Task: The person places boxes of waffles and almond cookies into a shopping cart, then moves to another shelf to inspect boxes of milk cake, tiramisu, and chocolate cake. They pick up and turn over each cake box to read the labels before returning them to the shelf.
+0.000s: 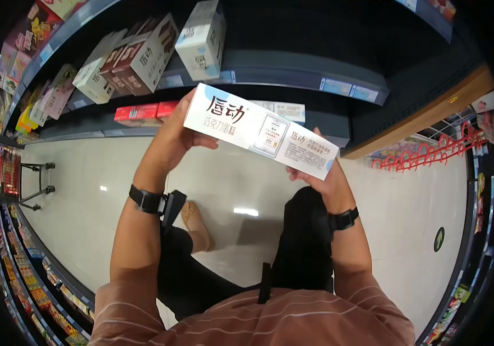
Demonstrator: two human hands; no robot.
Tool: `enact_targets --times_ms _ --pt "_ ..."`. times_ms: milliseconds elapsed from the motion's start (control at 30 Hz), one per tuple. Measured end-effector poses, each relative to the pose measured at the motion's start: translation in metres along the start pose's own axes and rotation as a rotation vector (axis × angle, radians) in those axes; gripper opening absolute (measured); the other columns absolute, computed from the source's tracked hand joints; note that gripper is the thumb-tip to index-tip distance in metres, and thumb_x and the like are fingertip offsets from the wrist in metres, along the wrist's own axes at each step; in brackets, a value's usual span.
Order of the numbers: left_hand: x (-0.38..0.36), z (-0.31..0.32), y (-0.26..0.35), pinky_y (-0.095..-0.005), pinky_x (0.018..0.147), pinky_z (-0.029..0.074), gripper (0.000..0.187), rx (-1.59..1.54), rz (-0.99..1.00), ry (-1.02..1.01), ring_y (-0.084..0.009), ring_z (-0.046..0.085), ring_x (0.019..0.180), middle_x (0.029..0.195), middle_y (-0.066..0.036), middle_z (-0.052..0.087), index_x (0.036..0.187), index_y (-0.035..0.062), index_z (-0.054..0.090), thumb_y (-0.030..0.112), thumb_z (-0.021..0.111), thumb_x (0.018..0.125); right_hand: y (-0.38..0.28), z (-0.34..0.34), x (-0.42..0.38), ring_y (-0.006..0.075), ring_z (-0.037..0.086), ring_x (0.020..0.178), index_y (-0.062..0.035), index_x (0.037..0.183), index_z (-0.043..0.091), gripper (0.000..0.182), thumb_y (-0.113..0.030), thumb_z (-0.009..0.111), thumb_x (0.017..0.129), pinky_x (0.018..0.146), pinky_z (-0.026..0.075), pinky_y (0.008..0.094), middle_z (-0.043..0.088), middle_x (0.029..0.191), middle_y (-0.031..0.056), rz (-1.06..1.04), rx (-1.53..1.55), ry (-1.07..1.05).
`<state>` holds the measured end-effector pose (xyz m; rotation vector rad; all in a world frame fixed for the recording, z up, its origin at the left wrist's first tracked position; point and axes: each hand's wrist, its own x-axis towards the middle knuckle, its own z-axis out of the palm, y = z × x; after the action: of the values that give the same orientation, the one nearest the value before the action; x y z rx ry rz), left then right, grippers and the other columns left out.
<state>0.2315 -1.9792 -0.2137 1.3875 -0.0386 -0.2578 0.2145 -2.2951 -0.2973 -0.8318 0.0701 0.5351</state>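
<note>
A long white box (261,131) with blue corners and dark printed characters is held up between my two hands, tilted down to the right. My left hand (175,132) grips its left end, the fingers partly behind and below it. My right hand (319,176) holds the right end from behind and beneath. Above the held box, a similar white and blue box (201,43) stands at the shelf edge (293,79). To its left are brown boxes (146,57) and a white box (94,72).
Red boxes (137,114) lie on the lower shelf. Red hooks (431,151) hang on a rack at the right. A shopping cart (4,170) is at the far left, above shelves of packets (33,282). A green floor sticker (440,239) lies to the right.
</note>
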Motion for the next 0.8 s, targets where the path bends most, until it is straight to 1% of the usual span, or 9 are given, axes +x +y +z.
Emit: enact_targets --times_ms 33,100,133,267,333,467,600,733,800 --pt "0.001 -0.001 -0.001 -0.0358 0.072 0.062 0.073 0.007 -0.023 0.001 -0.0201 0.070 0.089 0.118 -0.012 0.065 0.153 0.0095 0.033 0.061 0.039 0.102 0.001 -0.005 0.001 0.0357 0.073 0.081 -0.0025 0.135 0.054 0.071 -0.062 0.041 0.100 0.063 0.062 0.0475 0.071 0.108 0.0216 0.013 -0.012 -0.063" --pt "0.003 -0.007 -0.009 -0.0362 0.073 0.062 0.070 0.017 -0.080 0.002 -0.0204 0.070 0.083 0.112 -0.013 0.067 0.152 0.0099 0.034 0.060 0.036 0.103 0.006 -0.022 0.006 0.0375 0.073 0.078 -0.0012 0.136 0.052 0.074 -0.064 0.038 0.100 0.060 0.063 0.0478 0.070 0.106 0.0237 0.112 0.205 -0.155" --pt "0.004 -0.003 -0.008 -0.0360 0.071 0.061 0.066 0.005 -0.107 0.035 -0.0209 0.069 0.078 0.106 -0.015 0.067 0.145 0.0072 0.042 0.059 0.034 0.104 0.008 -0.027 0.007 0.0395 0.073 0.077 -0.0004 0.139 0.049 0.077 -0.065 0.035 0.100 0.058 0.063 0.0463 0.069 0.107 0.0263 0.130 0.225 -0.151" --pt "0.011 -0.001 -0.011 -0.0371 0.071 0.061 0.065 -0.053 -0.145 -0.036 -0.0222 0.069 0.079 0.105 -0.018 0.067 0.131 0.0011 0.051 0.057 0.032 0.105 0.004 -0.033 0.004 0.0391 0.074 0.081 -0.0010 0.142 0.046 0.075 -0.063 0.032 0.102 0.063 0.064 0.0466 0.067 0.113 0.0259 -0.008 0.163 -0.171" --pt "0.014 0.004 -0.012 -0.0370 0.071 0.061 0.064 -0.061 -0.159 -0.019 -0.0226 0.069 0.079 0.106 -0.018 0.066 0.131 0.0007 0.051 0.056 0.031 0.106 0.001 -0.030 -0.003 0.0384 0.074 0.083 -0.0014 0.143 0.045 0.074 -0.062 0.031 0.103 0.066 0.064 0.0459 0.066 0.116 0.0259 -0.038 0.180 -0.119" --pt "0.016 0.014 -0.017 -0.0371 0.070 0.062 0.061 -0.062 -0.203 0.001 -0.0240 0.070 0.078 0.106 -0.019 0.066 0.132 -0.0002 0.050 0.053 0.033 0.106 -0.006 -0.028 -0.005 0.0352 0.074 0.083 -0.0018 0.145 0.040 0.072 -0.060 0.030 0.104 0.069 0.065 0.0427 0.064 0.118 0.0270 -0.095 -0.084 0.007" --pt "0.019 0.020 -0.020 -0.0377 0.069 0.062 0.059 -0.049 -0.214 -0.013 -0.0256 0.070 0.078 0.109 -0.020 0.065 0.132 -0.0019 0.048 0.050 0.034 0.107 -0.011 -0.014 -0.010 0.0335 0.074 0.081 -0.0001 0.144 0.039 0.074 -0.061 0.028 0.104 0.068 0.064 0.0406 0.065 0.117 0.0257 -0.169 -0.230 0.198" --pt "0.024 0.017 -0.029 -0.0374 0.069 0.063 0.066 -0.063 -0.200 -0.034 -0.0251 0.071 0.081 0.116 -0.021 0.063 0.134 -0.0034 0.046 0.054 0.032 0.106 -0.020 -0.023 -0.010 0.0285 0.072 0.085 -0.0028 0.143 0.040 0.074 -0.063 0.025 0.103 0.071 0.063 0.0392 0.064 0.119 0.0213 -0.232 -0.156 0.046" --pt "0.025 0.017 -0.032 -0.0372 0.069 0.063 0.067 -0.073 -0.190 -0.034 -0.0245 0.071 0.081 0.116 -0.021 0.062 0.135 -0.0032 0.045 0.055 0.031 0.106 -0.024 -0.022 -0.010 0.0274 0.072 0.084 -0.0020 0.140 0.043 0.072 -0.061 0.025 0.104 0.073 0.062 0.0403 0.065 0.118 0.0196 -0.263 -0.118 0.025"
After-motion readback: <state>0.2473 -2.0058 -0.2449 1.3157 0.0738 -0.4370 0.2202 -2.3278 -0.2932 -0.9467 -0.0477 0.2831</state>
